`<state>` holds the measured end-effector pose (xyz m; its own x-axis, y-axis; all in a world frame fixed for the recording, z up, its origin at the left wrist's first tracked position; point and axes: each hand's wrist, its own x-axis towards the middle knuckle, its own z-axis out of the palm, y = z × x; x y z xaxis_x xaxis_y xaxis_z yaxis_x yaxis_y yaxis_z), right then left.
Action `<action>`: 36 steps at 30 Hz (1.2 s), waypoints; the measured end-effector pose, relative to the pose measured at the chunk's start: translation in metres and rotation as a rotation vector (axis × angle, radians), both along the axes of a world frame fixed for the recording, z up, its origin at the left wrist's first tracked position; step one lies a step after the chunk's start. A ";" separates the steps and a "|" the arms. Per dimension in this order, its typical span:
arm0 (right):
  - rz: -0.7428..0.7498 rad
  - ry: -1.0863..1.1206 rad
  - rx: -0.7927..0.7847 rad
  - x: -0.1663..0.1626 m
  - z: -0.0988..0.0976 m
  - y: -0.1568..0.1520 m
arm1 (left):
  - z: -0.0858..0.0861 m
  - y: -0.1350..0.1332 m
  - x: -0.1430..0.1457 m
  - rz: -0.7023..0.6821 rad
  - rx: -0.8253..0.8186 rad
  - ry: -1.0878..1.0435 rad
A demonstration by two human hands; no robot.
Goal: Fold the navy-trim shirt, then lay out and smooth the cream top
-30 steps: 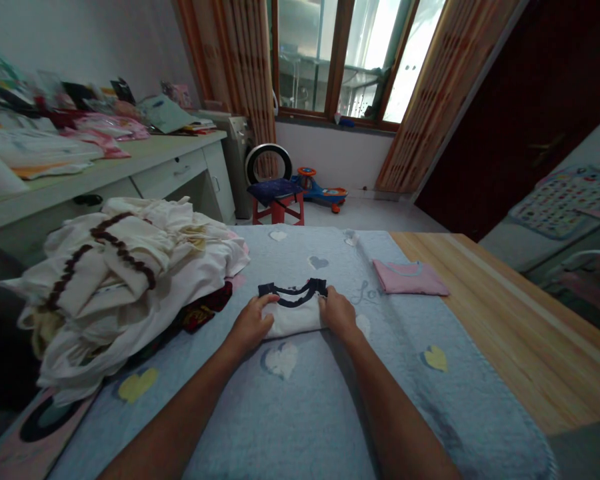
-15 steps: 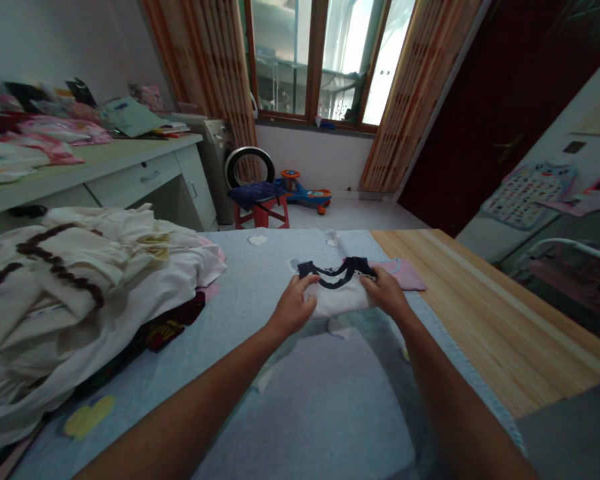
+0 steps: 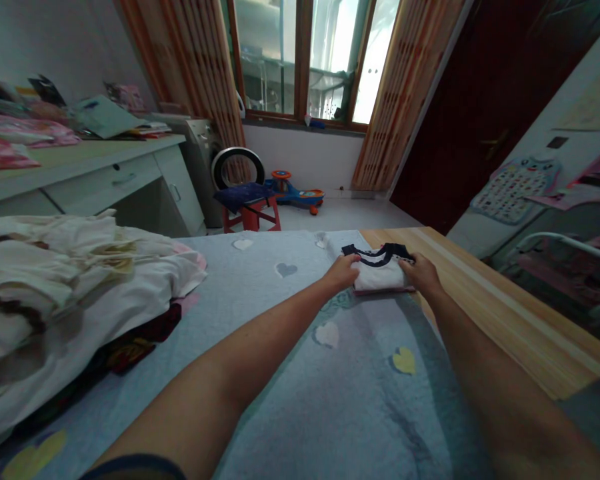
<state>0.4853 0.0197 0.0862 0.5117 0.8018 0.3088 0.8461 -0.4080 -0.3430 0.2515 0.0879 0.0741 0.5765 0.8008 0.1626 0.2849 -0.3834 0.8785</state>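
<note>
A folded white shirt with dark navy trim [image 3: 380,270] rests on top of a folded pink garment [image 3: 386,290], of which only a thin edge shows, near the right side of the grey heart-patterned blanket [image 3: 300,373]. My left hand [image 3: 343,272] grips the shirt's left edge. My right hand [image 3: 420,271] grips its right edge. Both arms are stretched far forward.
A heap of unfolded white and cream clothes [image 3: 65,280] lies at the left. A bare wooden board [image 3: 495,300] runs along the right of the blanket. Behind stand a desk with clutter [image 3: 80,167], a red stool [image 3: 247,207], a toy car [image 3: 293,193] and a window.
Both hands lifted the folded white shirt from the middle of the blanket and carried it right and forward, setting it on the pink garment. My view turned right.
</note>
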 end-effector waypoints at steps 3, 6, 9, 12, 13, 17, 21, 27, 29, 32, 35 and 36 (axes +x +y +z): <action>-0.044 -0.007 -0.021 0.014 -0.005 0.004 | -0.002 0.005 0.017 -0.013 -0.008 0.006; -0.089 0.021 -0.040 0.023 -0.009 0.007 | -0.004 0.008 0.028 -0.011 -0.015 0.029; -0.109 0.035 -0.060 0.027 -0.014 0.007 | -0.009 0.010 0.033 0.000 -0.026 0.067; -0.094 0.043 -0.106 0.026 -0.024 0.006 | -0.019 0.009 0.033 0.019 -0.048 0.122; -0.089 0.045 -0.121 0.026 -0.027 0.005 | -0.023 0.009 0.032 0.026 -0.056 0.141; -0.084 0.046 -0.139 0.024 -0.033 0.004 | -0.030 0.007 0.030 0.046 -0.044 0.174; -0.082 0.038 -0.131 0.025 -0.030 0.005 | -0.031 0.007 0.029 0.074 0.007 0.166; -0.109 0.034 -0.166 0.016 -0.032 0.003 | -0.030 -0.001 0.027 0.167 0.031 0.252; -0.162 -0.006 -0.155 0.008 -0.030 0.002 | -0.026 -0.008 0.026 0.214 0.044 0.285; -0.262 -0.187 -0.058 -0.013 -0.023 0.004 | -0.021 -0.022 0.024 0.290 0.162 0.314; -0.124 -0.233 -0.059 -0.039 -0.020 0.006 | -0.023 -0.033 0.021 0.157 0.462 0.375; -0.042 -0.213 -0.099 -0.046 -0.021 0.007 | -0.027 -0.035 0.020 0.077 0.529 0.397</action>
